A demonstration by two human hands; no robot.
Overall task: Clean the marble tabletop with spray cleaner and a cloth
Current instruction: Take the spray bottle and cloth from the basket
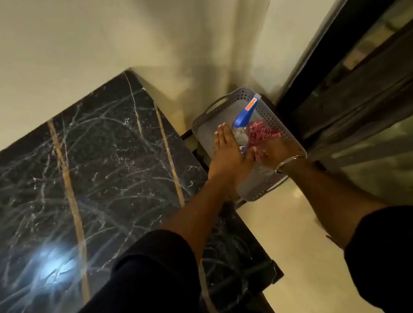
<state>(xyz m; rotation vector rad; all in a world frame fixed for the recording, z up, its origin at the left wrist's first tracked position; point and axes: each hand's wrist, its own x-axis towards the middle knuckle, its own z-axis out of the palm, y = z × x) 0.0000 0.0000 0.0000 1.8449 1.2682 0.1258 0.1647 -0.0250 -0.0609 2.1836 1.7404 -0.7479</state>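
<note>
The black marble tabletop [95, 173], veined in white and gold, fills the left and shows smeared streaks. To its right, on the floor, stands a grey perforated basket [280, 125]. In it lie a clear spray bottle with a blue head [243, 119] and a red checked cloth [264, 132]. My left hand [225, 154] reaches into the basket with straight fingers, lying against the bottle's left side. My right hand [275, 150], a bangle on its wrist, is down on the cloth with its fingers curled into it. The bottle's lower body is partly hidden by my hands.
A cream wall [86, 41] runs behind the table and the basket. A dark-framed glass door [361, 84] stands close on the right. Pale glossy floor [293, 236] lies between the table's end and the door. A lamp glare [51, 268] reflects off the marble.
</note>
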